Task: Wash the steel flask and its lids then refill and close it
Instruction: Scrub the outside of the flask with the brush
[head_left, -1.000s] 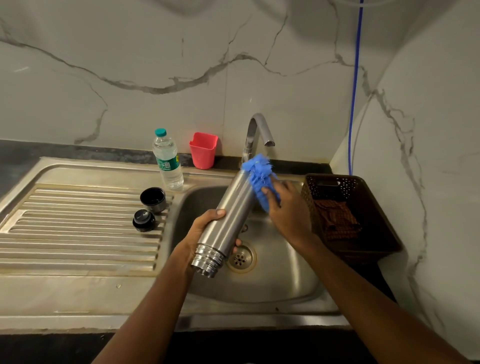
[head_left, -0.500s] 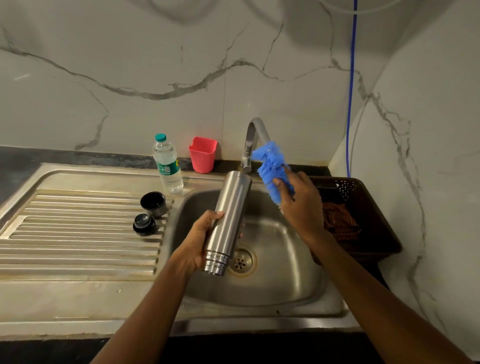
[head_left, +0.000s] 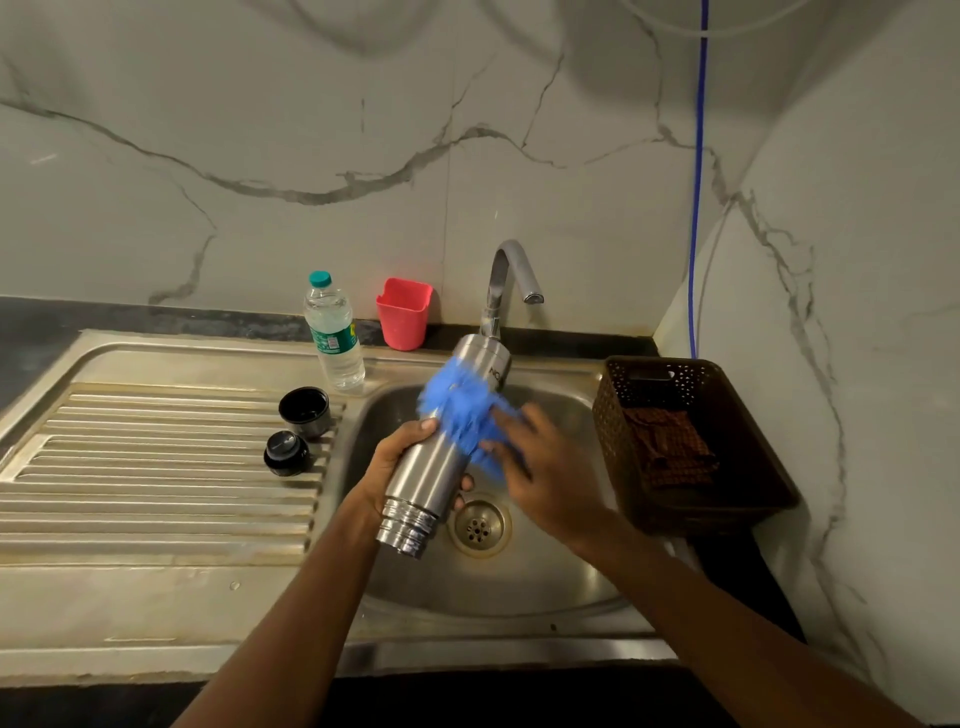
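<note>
steel flask (head_left: 431, 478): dark letters, cut off, unreadable | water bottle (head_left: 335, 338) label: illegible

The steel tabletop (head_left: 156, 597) carried a ribbed drainboard (head_left: 156, 493) at 9 o'clock of its basin (head_left: 493, 587). Reckoned from the drain (head_left: 478, 525), a black cup lid (head_left: 305, 410) stood mouth up on the ribs at 10 o'clock, with a black domed cap (head_left: 286, 453) just beside it at its 7 o'clock. A water bottle (head_left: 334, 338) stood upright at 11 o'clock. A red cup (head_left: 403, 313) stood on the dark back ledge (head_left: 156, 317), and a brown basket (head_left: 605, 415) sat at 2 o'clock.
</note>
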